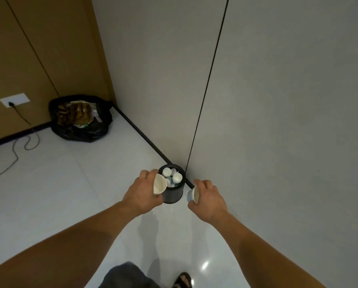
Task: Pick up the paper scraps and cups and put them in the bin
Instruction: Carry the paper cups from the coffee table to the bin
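Cups (172,177) already crowd the bin (172,195); each hand (141,191) (207,196) grips another cup (159,183) (192,194), which may bounce out.

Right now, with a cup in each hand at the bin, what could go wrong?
1. The bin looks nearly full of cups, so more may topple out.
2. The right hand holds its cup beside the bin, not over it; dropped there, it would likely hit the floor.

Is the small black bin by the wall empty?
No, the bin holds several white cups inside it.
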`<action>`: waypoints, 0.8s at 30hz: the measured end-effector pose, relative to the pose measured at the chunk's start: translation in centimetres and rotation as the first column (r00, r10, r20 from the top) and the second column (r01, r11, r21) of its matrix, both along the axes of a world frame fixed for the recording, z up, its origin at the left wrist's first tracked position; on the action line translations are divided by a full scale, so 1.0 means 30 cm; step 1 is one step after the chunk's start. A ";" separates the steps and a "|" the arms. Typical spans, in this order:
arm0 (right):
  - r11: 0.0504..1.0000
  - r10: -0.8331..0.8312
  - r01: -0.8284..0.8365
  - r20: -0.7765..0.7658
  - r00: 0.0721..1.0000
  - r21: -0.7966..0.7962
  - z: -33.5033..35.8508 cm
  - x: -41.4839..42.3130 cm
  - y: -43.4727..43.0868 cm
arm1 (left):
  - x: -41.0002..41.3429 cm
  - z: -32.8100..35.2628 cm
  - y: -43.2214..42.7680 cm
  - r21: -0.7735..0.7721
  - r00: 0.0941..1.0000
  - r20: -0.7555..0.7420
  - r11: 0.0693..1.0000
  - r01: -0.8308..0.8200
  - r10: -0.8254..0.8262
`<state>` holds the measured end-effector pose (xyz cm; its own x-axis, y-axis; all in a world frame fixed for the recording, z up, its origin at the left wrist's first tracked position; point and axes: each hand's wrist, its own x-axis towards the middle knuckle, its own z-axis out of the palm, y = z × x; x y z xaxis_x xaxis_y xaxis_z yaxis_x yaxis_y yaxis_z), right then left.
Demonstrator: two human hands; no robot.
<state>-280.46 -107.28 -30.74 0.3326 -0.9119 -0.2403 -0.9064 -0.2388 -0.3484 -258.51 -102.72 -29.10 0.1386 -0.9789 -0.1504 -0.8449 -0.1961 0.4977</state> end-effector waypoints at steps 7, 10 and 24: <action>0.997 -0.038 0.038 -0.012 0.999 0.064 -0.095 0.109 -0.321 | 0.137 -0.110 -0.366 0.067 0.998 -0.054 0.997 0.038 -0.034; 0.993 -0.083 0.084 -0.019 0.996 0.079 -0.149 0.170 -0.448 | 0.202 -0.178 -0.534 0.095 0.992 -0.057 0.989 0.114 -0.109; 0.872 -0.407 0.402 -0.044 0.912 0.279 -0.740 0.406 -0.959 | 0.403 -0.775 -1.221 0.294 0.896 -0.022 0.853 0.431 -0.444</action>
<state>-268.27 -136.04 -52.94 -0.0454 -0.8653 -0.4993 -0.8968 0.2555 -0.3612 -246.41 -139.36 -52.35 -0.2805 -0.8558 -0.4346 -0.8968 0.0723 0.4365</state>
